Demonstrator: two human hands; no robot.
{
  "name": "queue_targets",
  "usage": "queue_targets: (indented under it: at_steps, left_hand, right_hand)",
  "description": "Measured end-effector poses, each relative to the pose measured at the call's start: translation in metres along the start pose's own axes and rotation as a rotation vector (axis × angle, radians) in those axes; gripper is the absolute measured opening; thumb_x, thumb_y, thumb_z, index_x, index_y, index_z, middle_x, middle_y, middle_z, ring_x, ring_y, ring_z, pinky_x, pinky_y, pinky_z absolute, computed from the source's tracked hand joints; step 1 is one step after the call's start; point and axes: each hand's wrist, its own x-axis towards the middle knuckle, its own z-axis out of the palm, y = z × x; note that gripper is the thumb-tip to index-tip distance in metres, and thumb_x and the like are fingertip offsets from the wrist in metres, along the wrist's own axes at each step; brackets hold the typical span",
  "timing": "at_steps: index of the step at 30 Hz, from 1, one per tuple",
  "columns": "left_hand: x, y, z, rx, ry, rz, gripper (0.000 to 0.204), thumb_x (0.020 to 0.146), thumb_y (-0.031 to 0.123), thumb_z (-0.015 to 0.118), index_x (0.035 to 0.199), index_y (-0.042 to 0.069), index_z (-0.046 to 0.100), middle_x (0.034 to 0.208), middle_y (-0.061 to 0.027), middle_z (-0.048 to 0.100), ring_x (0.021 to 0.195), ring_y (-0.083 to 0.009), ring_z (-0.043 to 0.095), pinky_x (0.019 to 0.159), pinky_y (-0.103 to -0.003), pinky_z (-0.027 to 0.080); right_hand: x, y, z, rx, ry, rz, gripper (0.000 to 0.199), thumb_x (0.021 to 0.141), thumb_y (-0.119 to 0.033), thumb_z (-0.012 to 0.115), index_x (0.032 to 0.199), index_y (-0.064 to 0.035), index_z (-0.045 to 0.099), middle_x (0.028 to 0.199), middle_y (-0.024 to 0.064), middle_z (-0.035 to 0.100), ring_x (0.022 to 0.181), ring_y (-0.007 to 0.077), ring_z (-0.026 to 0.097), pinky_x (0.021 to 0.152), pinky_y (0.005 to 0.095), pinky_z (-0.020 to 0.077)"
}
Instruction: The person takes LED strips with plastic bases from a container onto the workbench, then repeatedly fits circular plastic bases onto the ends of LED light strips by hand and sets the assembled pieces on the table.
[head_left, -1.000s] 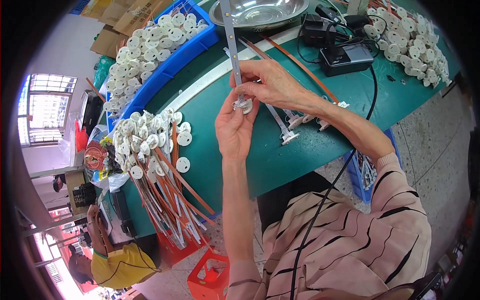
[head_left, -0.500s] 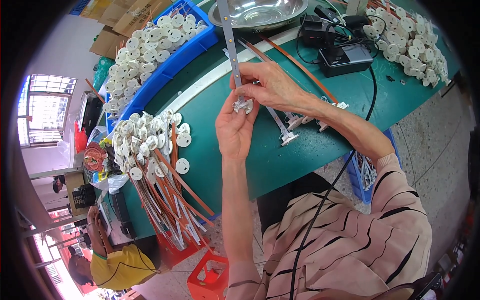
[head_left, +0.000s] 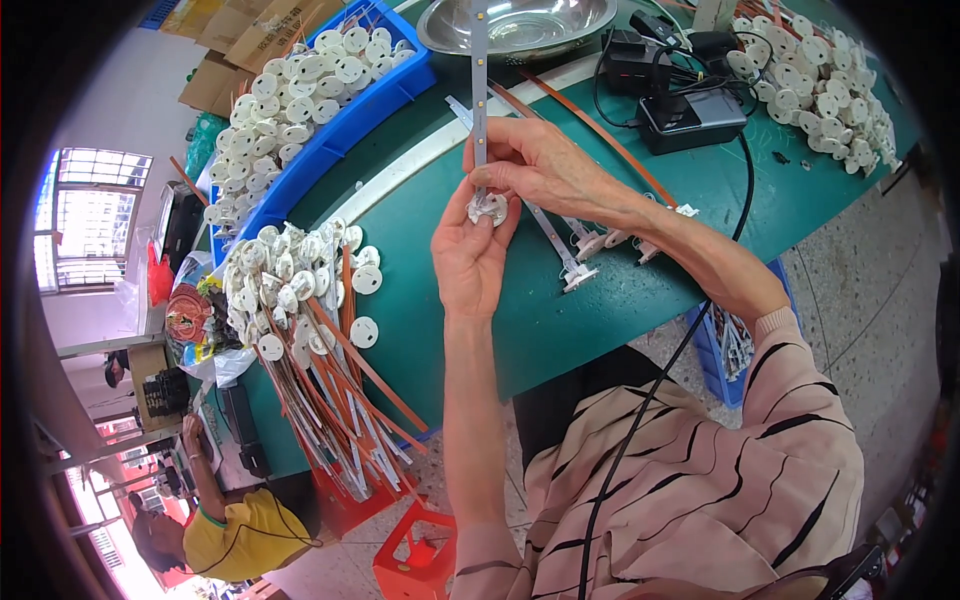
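Note:
A narrow LED strip (head_left: 480,75) stands nearly upright in front of me, with a white round end cap (head_left: 490,208) and thin wires at its lower end. My left hand (head_left: 467,262) is closed around that cap from below, palm up. Just above it, the thumb and fingers of my right hand (head_left: 545,172) pinch the strip's lower part. Fingers of both hands partly hide the joint. Under my right forearm, several more strips with white caps (head_left: 578,276) lie on the green table (head_left: 540,345).
A heap of capped strips (head_left: 290,275) lies left, before a blue bin (head_left: 390,108) of more caps. A steel bowl (head_left: 515,42), a black power adapter (head_left: 690,118) with cables and another heap (head_left: 830,90) stand farther back. A person in yellow (head_left: 245,535) sits at lower left.
The LED strip's upper end has swung slightly right, and its lit-dot face shows more squarely. My hands have barely moved. The person in yellow has shifted an arm.

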Motion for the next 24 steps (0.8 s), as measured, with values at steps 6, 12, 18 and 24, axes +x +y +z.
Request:
queue_targets:
  at_steps: [6,12,18,24]
  left_hand:
    - [-0.0008,-0.0014,-0.0006,0.052,0.019,-0.033,0.047,0.089,-0.005,0.046,0.134,-0.006,0.034,0.122,-0.0144,0.051,0.112,-0.0247,0.053,0.100,-0.039,0.044]
    - [-0.0004,-0.0024,-0.0003,0.085,0.061,-0.055,0.042,0.089,-0.006,0.043,0.130,-0.007,0.037,0.125,-0.0158,0.050,0.114,-0.0255,0.052,0.101,-0.040,0.043]
    - [-0.0003,-0.0031,-0.0007,0.122,0.052,-0.068,0.041,0.089,-0.006,0.043,0.130,-0.006,0.038,0.123,-0.0158,0.051,0.112,-0.0249,0.053,0.100,-0.040,0.043]
    - [-0.0002,-0.0035,-0.0008,0.115,0.056,-0.061,0.041,0.088,-0.006,0.044,0.129,-0.006,0.038,0.122,-0.0162,0.052,0.112,-0.0250,0.054,0.100,-0.040,0.044]
  right_hand:
    - [0.0011,0.0024,-0.0002,0.025,-0.030,-0.001,0.015,0.085,-0.014,0.057,0.089,-0.0003,0.056,0.073,0.0071,0.059,0.067,0.0139,0.055,0.063,0.0281,0.0442]
    - [0.0023,0.0042,0.0007,-0.098,-0.031,-0.024,0.019,0.085,-0.019,0.057,0.086,0.0002,0.054,0.072,0.0101,0.058,0.065,0.0199,0.056,0.062,0.0330,0.0441]
    - [0.0015,0.0029,0.0008,-0.188,-0.028,-0.069,0.019,0.086,-0.020,0.056,0.085,-0.0009,0.053,0.069,0.0108,0.057,0.064,0.0229,0.056,0.059,0.0359,0.0423]
    - [0.0011,0.0025,0.0014,-0.258,-0.015,-0.077,0.019,0.085,-0.020,0.057,0.084,-0.0010,0.053,0.067,0.0110,0.057,0.061,0.0244,0.055,0.058,0.0368,0.0421]
